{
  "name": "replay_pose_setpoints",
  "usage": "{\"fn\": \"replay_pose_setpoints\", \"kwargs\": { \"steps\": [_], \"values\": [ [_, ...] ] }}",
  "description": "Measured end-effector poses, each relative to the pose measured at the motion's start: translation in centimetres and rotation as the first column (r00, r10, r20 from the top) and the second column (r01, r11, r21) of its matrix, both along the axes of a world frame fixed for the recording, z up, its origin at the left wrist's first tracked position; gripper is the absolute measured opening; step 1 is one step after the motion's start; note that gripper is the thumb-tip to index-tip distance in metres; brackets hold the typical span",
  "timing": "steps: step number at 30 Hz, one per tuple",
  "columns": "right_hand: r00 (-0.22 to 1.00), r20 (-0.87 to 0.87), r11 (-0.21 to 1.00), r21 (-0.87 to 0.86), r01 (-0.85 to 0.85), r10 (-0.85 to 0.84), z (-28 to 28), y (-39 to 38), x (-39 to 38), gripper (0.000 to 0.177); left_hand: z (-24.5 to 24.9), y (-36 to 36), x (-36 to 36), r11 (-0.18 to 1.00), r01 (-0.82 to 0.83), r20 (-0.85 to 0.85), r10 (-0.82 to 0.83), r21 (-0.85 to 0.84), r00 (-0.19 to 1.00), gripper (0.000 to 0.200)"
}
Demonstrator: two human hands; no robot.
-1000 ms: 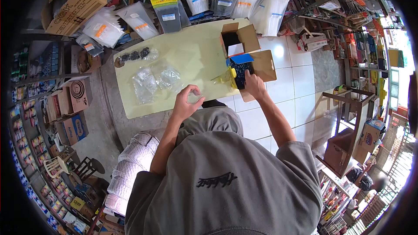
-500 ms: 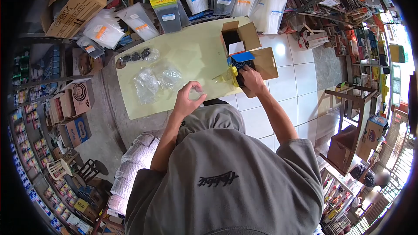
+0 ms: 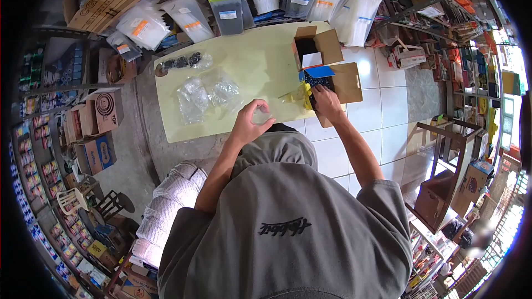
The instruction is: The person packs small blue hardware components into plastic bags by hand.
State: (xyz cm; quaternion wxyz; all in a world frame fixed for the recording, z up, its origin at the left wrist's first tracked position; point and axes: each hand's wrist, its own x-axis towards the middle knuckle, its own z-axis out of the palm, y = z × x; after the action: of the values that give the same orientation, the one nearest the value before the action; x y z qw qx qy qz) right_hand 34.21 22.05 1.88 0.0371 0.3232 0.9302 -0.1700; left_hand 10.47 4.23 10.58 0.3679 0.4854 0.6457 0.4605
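My left hand (image 3: 250,123) is above the near edge of the pale yellow table (image 3: 257,44). Its thumb and fingers curve round a small clear plastic bag (image 3: 261,115), which is faint and hard to outline. My right hand (image 3: 328,102) reaches into an open cardboard box (image 3: 347,80) of small dark pieces (image 3: 317,81); the fingertips are hidden among them. Against that box's left side is a yellow plastic piece (image 3: 306,95). Crumpled clear plastic bags (image 3: 194,99) lie on the table left of my hands.
Behind the box is a second open carton (image 3: 328,46) with dark contents. A clear packet of black round parts (image 3: 185,61) lies at the table's far left. Packs of cable ties (image 3: 227,11) hang along the back. A wrapped white roll (image 3: 169,205) stands at my left.
The whole view has shifted slightly to the right. My right hand stays in the box, and my left hand keeps its curved hold near the table edge.
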Motion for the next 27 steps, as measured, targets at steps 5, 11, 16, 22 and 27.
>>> {"fn": "replay_pose_setpoints", "kwargs": {
  "steps": [5, 11, 16, 22, 27],
  "values": [
    [0.998, -0.043, 0.993, 0.109, 0.048, -0.044, 0.4, 0.1, -0.6, 0.059, 0.0, -0.4, -0.2, 0.998, -0.04, -0.001, 0.04, 0.038, 0.999, 0.034],
    [0.999, 0.02, 0.997, -0.059, 0.041, -0.04, 0.0, 1.3, -1.0, 0.084, 0.1, -1.0, -0.2, 0.995, -0.098, 0.038, 0.097, 0.026, 0.995, 0.032],
    [0.994, 0.025, 0.989, -0.1, 0.111, -0.109, -0.9, 1.8, -1.3, 0.082, -0.1, -1.5, -0.3, 0.992, -0.123, 0.038, 0.123, 0.016, 0.992, 0.03],
    [0.996, -0.003, 0.996, -0.018, 0.092, -0.092, -1.8, 1.3, -1.0, 0.073, -0.4, -1.8, -0.4, 0.989, -0.144, 0.042, 0.144, 0.012, 0.989, 0.029],
    [0.987, 0.095, 0.991, -0.039, 0.13, -0.126, -4.3, 2.4, -1.7, 0.063, -0.3, -1.9, -0.4, 0.989, -0.145, 0.037, 0.144, 0.024, 0.989, 0.03]
  ]
}}
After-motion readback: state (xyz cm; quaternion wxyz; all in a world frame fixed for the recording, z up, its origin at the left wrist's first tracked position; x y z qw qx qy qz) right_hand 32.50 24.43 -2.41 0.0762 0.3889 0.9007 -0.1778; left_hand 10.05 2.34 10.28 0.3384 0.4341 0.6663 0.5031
